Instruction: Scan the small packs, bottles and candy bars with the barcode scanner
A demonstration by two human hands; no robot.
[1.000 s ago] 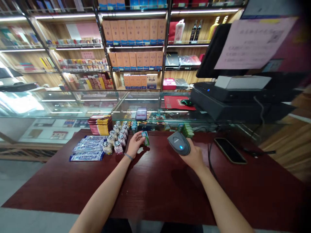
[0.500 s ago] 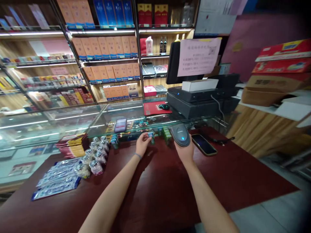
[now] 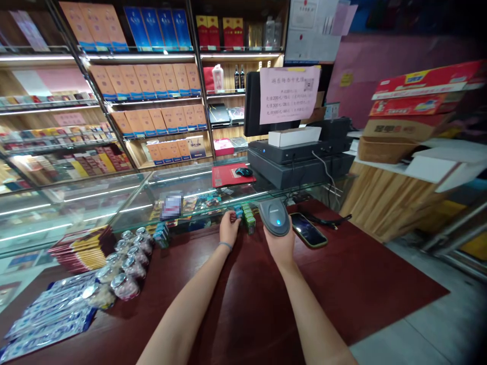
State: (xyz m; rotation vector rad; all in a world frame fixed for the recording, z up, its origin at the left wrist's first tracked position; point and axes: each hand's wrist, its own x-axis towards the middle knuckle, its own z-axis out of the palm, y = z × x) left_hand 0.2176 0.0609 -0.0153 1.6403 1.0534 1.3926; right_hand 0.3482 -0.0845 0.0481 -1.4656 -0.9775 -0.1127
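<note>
My right hand (image 3: 280, 247) is wrapped round a dark grey barcode scanner (image 3: 274, 217), which has a blue light glowing on its top. My left hand (image 3: 229, 229) pinches a small blue-green pack (image 3: 238, 212), its lower part partly hidden. Just right of that pack stands a row of small green packs (image 3: 248, 220), close against it or touching; I cannot tell which. A similar row of small blue-green packs (image 3: 161, 235) stands farther left on the dark red counter (image 3: 243, 314).
Left are lidded jars (image 3: 126, 287), blue-white packets (image 3: 49, 317) and maroon-yellow packs (image 3: 81, 248). A phone (image 3: 308, 230) and black cable (image 3: 327, 219) lie right of the scanner. Behind stand a glass display case (image 3: 129, 195), a monitor (image 3: 252, 104) and a dark cash drawer (image 3: 281, 170).
My left hand has carried the small pack rightward, up to the row of green packs. The scanner stays in my right hand. The whole view has shifted as my head turned right.
</note>
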